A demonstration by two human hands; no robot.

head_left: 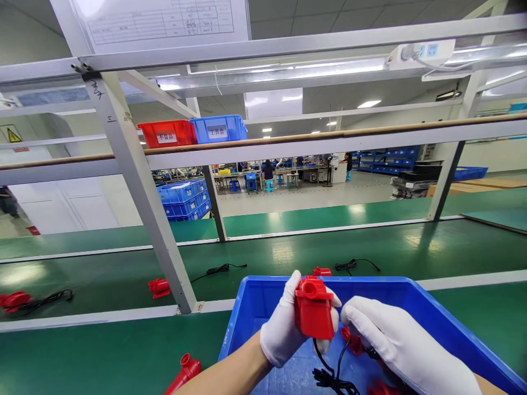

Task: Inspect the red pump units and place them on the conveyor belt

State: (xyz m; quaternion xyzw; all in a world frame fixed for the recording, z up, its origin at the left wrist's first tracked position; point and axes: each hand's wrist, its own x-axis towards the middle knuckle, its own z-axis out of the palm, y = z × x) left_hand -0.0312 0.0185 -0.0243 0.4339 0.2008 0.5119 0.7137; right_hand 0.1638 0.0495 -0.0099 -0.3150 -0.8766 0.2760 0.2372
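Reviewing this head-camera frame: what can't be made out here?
- Right hand: fingertips hidden behind the red plastic part held by the left hand; its grip cannot be told.
- Black cable: its lower end is cut off by the bottom edge.
- Blue bin: contents mostly hidden by the hands.
- Bin labels: too small to read.
- Red piece: cut by the bottom edge.

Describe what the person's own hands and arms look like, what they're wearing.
Both hands wear plain white fabric gloves, left hand and right hand. The gloves end at the wrists, no markings visible. The forearms are bare, with no sleeves, watch or bands in view.
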